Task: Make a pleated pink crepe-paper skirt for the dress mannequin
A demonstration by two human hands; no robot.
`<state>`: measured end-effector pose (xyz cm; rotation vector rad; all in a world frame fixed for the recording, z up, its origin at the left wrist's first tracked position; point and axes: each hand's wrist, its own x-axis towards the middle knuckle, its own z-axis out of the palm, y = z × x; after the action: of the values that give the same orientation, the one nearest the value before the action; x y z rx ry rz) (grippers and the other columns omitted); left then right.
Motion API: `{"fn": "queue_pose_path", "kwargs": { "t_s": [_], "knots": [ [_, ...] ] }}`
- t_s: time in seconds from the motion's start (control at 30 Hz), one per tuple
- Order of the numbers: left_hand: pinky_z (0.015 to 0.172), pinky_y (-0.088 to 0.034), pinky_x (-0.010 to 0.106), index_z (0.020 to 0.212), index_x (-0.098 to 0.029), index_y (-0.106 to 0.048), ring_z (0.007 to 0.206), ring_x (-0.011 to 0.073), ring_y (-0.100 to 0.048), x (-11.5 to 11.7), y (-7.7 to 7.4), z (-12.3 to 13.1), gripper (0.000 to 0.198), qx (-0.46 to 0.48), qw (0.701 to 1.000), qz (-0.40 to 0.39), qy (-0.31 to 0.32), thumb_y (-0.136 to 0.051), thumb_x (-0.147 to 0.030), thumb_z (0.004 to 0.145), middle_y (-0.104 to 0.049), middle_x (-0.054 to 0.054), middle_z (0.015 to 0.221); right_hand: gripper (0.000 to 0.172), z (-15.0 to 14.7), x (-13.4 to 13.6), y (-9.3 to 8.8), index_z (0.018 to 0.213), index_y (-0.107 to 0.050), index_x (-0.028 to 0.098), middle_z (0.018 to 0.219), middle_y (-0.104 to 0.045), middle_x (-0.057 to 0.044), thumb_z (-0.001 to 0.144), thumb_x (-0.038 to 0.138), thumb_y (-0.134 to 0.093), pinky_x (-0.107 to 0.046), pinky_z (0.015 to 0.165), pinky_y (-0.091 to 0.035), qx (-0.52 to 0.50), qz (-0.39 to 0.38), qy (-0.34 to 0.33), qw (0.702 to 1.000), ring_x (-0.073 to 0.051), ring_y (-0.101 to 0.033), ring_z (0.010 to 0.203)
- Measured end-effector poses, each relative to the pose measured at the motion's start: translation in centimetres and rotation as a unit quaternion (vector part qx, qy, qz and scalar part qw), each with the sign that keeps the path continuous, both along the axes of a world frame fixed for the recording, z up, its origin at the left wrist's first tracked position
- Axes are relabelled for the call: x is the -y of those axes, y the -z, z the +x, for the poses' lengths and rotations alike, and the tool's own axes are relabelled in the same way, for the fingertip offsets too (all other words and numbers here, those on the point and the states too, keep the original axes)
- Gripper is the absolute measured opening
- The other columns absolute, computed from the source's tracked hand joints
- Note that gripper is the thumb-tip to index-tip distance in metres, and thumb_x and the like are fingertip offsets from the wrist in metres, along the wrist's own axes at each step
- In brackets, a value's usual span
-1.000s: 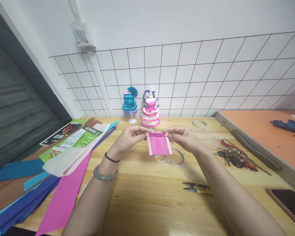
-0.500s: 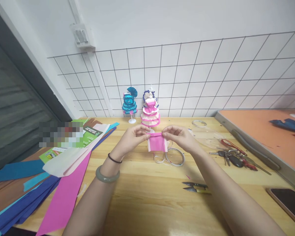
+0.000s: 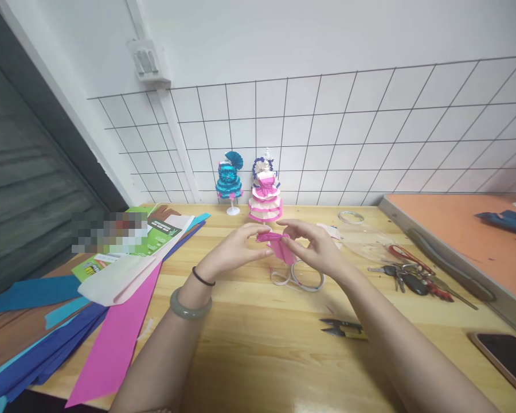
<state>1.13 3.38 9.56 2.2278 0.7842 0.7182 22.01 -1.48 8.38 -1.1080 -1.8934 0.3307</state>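
Observation:
A small piece of pink crepe paper [image 3: 282,250] is held above the table, its upper edge gathered into narrow folds. My right hand [image 3: 312,244] pinches it near the right end of the folds, thumb in front. At the left end, the fingers of my left hand [image 3: 241,246] hold the folded edge, while the thumb sits lower, away from the folds. Below the paper lies a roll of narrow white tape [image 3: 308,276] with a loose curled strip. Thread snips [image 3: 343,329] rest on the wood nearer to me.
Two paper dresses on stands, one teal [image 3: 229,181] and one pink and white [image 3: 265,198], stand by the tiled wall. Crepe paper strips [image 3: 112,338] and green packaging [image 3: 155,238] cover the left. On the right are keys [image 3: 413,281], a phone [image 3: 505,364] and an orange-topped surface [image 3: 464,241].
The pink crepe paper, spread flat between both hands before, is now bunched along its top edge and hangs aslant. My right hand has shifted its grip; my left thumb has dropped from the edge.

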Motion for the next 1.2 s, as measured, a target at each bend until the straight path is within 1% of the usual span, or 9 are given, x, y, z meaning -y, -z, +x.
{"fn": "queue_pose_path", "kwargs": {
  "t_s": [0.13,0.23,0.33,0.43,0.57,0.73,0.97,1.1,1.2],
  "knots": [
    [0.108,-0.026,0.043,0.122,-0.025,-0.055,0.129,0.0252,-0.037,0.4,-0.3,0.4,0.054,-0.002,0.998,0.065,-0.001,-0.069,-0.036,0.071,-0.048,0.009,0.134,0.033,-0.3,0.3,-0.1,0.118,-0.056,0.021,0.079,-0.065,-0.003,0.086,0.028,-0.05,-0.025,0.059,-0.048,0.019,0.018,-0.012,1.0,-0.014,-0.06,0.071],
    [0.102,-0.035,0.039,0.116,-0.022,-0.058,0.119,0.023,-0.047,0.5,-0.4,0.6,0.045,0.01,0.999,0.048,0.013,-0.066,-0.037,0.075,-0.057,0.008,0.124,0.035,-0.4,0.5,0.0,0.12,-0.055,0.022,0.082,-0.066,-0.003,0.085,0.025,-0.051,-0.028,0.067,-0.05,0.026,0.043,-0.03,0.998,-0.014,-0.061,0.072],
    [0.09,-0.043,0.033,0.1,-0.019,-0.064,0.1,0.0189,-0.058,0.7,-0.6,0.7,0.027,0.025,0.999,0.017,0.022,-0.059,-0.036,0.08,-0.065,0.005,0.104,0.036,-0.3,0.5,-0.1,0.121,-0.054,0.022,0.085,-0.066,-0.003,0.084,0.022,-0.053,-0.029,0.07,-0.05,0.04,0.065,-0.035,0.996,-0.014,-0.062,0.073],
    [0.083,-0.044,0.03,0.09,-0.019,-0.065,0.091,0.0163,-0.059,1.0,-0.8,0.7,0.017,0.045,0.999,0.006,0.003,-0.058,-0.031,0.08,-0.067,0.003,0.093,0.037,-0.2,0.5,-0.2,0.121,-0.053,0.022,0.087,-0.067,-0.003,0.084,0.02,-0.055,-0.029,0.073,-0.05,0.051,0.093,-0.031,0.994,-0.015,-0.063,0.077],
    [0.078,-0.045,0.027,0.086,-0.018,-0.066,0.087,0.015,-0.058,1.2,-0.7,0.8,0.016,0.065,0.997,-0.005,-0.028,-0.06,-0.03,0.079,-0.067,0.003,0.091,0.036,0.0,0.4,-0.4,0.12,-0.054,0.022,0.089,-0.067,-0.004,0.084,0.021,-0.056,-0.031,0.076,-0.049,0.06,0.102,-0.027,0.993,-0.016,-0.062,0.083],
    [0.074,-0.044,0.026,0.08,-0.017,-0.066,0.081,0.0141,-0.058,1.5,-0.5,1.5,0.011,0.063,0.997,0.032,-0.035,-0.059,-0.025,0.078,-0.066,0.001,0.082,0.037,-0.3,0.3,-0.3,0.119,-0.053,0.023,0.105,-0.063,-0.007,0.083,0.026,-0.059,-0.033,0.081,-0.049,0.053,0.085,-0.037,0.994,-0.018,-0.06,0.093],
    [0.074,-0.044,0.027,0.082,-0.018,-0.067,0.082,0.0147,-0.059,1.5,-0.4,1.6,0.011,0.06,0.997,0.041,-0.035,-0.062,-0.026,0.076,-0.067,0.001,0.084,0.034,-0.3,0.3,-0.1,0.121,-0.051,0.022,0.083,-0.067,-0.003,0.087,0.027,-0.053,-0.029,0.071,-0.049,0.053,0.044,-0.031,0.997,-0.015,-0.062,0.074],
    [0.082,-0.044,0.029,0.094,-0.02,-0.068,0.089,0.016,-0.059,1.4,-0.8,1.1,0.02,0.063,0.998,-0.006,-0.026,-0.06,-0.029,0.078,-0.069,0.003,0.094,0.034,0.1,0.4,-0.4,0.12,-0.053,0.023,0.085,-0.067,-0.002,0.086,0.024,-0.053,-0.028,0.071,-0.049,0.052,0.038,-0.016,0.998,-0.014,-0.061,0.075],
    [0.084,-0.044,0.031,0.093,-0.02,-0.069,0.091,0.017,-0.06,1.1,-0.8,0.8,0.021,0.076,0.996,-0.032,-0.021,-0.059,-0.032,0.08,-0.069,0.004,0.096,0.034,0.2,0.6,-0.8,0.119,-0.055,0.022,0.086,-0.066,-0.002,0.085,0.022,-0.053,-0.029,0.074,-0.049,0.045,0.024,-0.006,0.999,-0.014,-0.061,0.077]
  ]
}}
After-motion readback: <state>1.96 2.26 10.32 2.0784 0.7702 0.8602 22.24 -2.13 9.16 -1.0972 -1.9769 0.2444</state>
